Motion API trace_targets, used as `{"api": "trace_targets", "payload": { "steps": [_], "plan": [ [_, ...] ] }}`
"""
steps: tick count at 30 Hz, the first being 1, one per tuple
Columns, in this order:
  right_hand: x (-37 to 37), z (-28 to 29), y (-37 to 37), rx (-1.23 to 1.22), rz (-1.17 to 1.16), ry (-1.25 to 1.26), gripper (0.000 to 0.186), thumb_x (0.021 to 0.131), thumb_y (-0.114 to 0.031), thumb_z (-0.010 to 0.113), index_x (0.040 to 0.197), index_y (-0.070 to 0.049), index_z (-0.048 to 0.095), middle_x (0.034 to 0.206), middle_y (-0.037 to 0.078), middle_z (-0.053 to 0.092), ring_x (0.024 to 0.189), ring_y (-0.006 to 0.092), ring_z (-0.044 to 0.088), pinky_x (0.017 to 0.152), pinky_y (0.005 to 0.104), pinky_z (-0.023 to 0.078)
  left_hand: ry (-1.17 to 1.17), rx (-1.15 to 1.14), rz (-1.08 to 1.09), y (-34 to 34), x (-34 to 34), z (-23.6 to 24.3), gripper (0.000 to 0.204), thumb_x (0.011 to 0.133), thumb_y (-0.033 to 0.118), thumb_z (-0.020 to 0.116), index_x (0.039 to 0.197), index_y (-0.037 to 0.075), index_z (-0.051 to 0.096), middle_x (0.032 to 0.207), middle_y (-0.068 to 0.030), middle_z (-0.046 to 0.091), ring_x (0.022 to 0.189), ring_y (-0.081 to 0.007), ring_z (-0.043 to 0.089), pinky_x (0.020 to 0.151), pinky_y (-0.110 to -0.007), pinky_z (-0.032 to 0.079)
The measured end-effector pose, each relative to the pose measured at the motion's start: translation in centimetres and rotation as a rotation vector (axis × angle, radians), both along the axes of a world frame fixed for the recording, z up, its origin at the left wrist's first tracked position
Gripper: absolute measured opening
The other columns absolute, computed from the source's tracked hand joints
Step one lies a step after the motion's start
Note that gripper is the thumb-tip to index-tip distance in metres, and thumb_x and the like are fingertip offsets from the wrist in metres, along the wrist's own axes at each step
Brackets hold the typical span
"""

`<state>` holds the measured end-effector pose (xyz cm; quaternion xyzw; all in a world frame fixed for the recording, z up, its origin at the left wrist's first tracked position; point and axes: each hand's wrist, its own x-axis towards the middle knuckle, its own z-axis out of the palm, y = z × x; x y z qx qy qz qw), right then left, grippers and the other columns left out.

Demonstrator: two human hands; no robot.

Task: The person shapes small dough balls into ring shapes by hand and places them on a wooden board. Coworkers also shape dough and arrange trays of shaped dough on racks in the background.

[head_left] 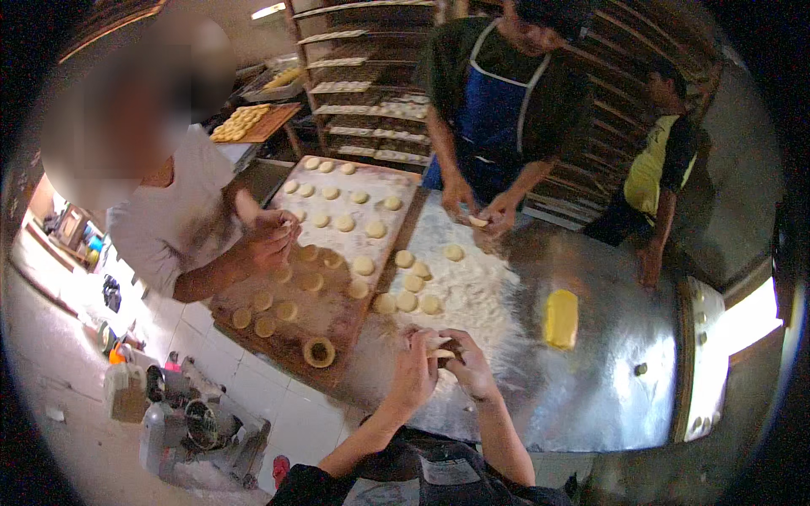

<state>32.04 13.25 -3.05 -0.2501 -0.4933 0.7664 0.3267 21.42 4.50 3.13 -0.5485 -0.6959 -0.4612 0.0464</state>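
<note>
Near the front edge of the metal table (pixel 603 379), my left hand (pixel 410 375) and my right hand (pixel 472 371) are closed together around a small piece of pale dough (pixel 440 353). Fingers hide part of the dough. Just beyond them, several round dough pieces (pixel 407 301) lie beside a spread of white flour (pixel 477 291). To the left, a floured wooden board (pixel 386 184) carries several rows of dough rounds (pixel 363 266). A small round container (pixel 320 352) sits at the board's near end.
A yellow block (pixel 560 319) rests on the table at right. Across from me, a person in a blue apron (pixel 494 105) handles dough; another person (pixel 181 219) works at left, a third (pixel 658 169) stands far right. Behind is a tray rack (pixel 342 63). Machinery (pixel 207 422) occupies the floor left.
</note>
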Motion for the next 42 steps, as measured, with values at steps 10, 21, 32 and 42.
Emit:
{"api": "trace_targets", "payload": {
  "steps": [10,21,32,42],
  "plan": [
    [-6.8,5.9,-4.0,0.468,0.179,-0.4,0.061,0.095,-0.049,0.043,0.142,-0.01,0.036,0.072,0.008,0.061,0.066,0.0195,0.061,0.068,0.0393,0.051,-0.824,-0.031,-0.328,-3.6,-6.9,-0.8,0.024,0.096,0.018,0.05,0.117,0.008,0.047,0.078,-0.0147,0.063,0.074,-0.0277,0.066,0.067,-0.039,0.05],
    [-15.7,1.7,-5.9,0.209,0.088,0.025,0.081,0.094,-0.068,0.035,0.145,-0.006,0.033,0.088,0.008,0.063,0.059,0.0108,0.054,0.05,0.0222,0.04,-0.412,-0.112,-0.078,-5.3,-15.1,-1.6,0.02,0.101,0.027,0.044,0.105,0.009,0.052,0.07,-0.0191,0.061,0.062,-0.043,0.061,0.055,-0.048,0.047],
    [-18.5,0.0,-6.0,0.155,0.12,0.278,0.08,0.09,-0.067,0.04,0.14,-0.005,0.037,0.114,0.009,0.059,0.075,0.0147,0.059,0.064,0.0243,0.048,-0.4,-0.528,-0.139,-5.0,-20.7,-2.4,0.031,0.101,0.034,0.04,0.11,0.009,0.055,0.09,-0.026,0.065,0.077,-0.0479,0.063,0.065,-0.055,0.049],
    [-19.8,-1.0,-6.2,0.515,0.134,-0.032,0.072,0.096,-0.059,0.037,0.143,-0.005,0.035,0.123,0.021,0.055,0.108,0.0217,0.058,0.09,0.0334,0.047,-0.423,-0.473,-0.267,-4.0,-22.3,-3.3,0.031,0.102,0.036,0.038,0.108,0.009,0.05,0.085,-0.0275,0.064,0.078,-0.0504,0.062,0.065,-0.057,0.048]
  ]
}}
